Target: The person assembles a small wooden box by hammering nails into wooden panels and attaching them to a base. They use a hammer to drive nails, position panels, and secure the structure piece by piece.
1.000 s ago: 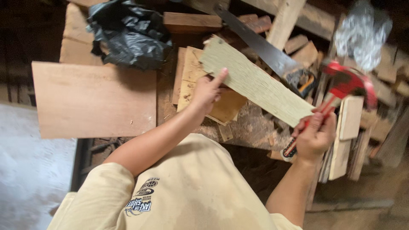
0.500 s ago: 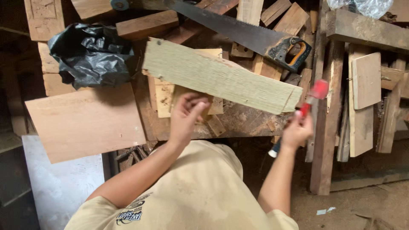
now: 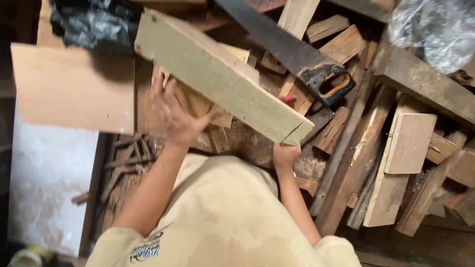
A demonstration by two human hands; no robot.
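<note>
1. The greenish plank (image 3: 217, 74) has swung up since half a second ago and now fills the upper middle, so it is being lifted off the pile
2. The left hand (image 3: 175, 116) is spread open under the plank's lower edge
3. The right hand (image 3: 285, 154) sits just below the plank's near end; I cannot tell its grip
4. The handsaw (image 3: 297, 54) lies just beyond the plank

I get one view only, from the head camera, looking steeply down past my chest, close to my left hand (image 3: 178, 118) and right hand (image 3: 286, 154) at the green plank (image 3: 217, 79), with the wood pile (image 3: 391, 148) beyond.
</note>
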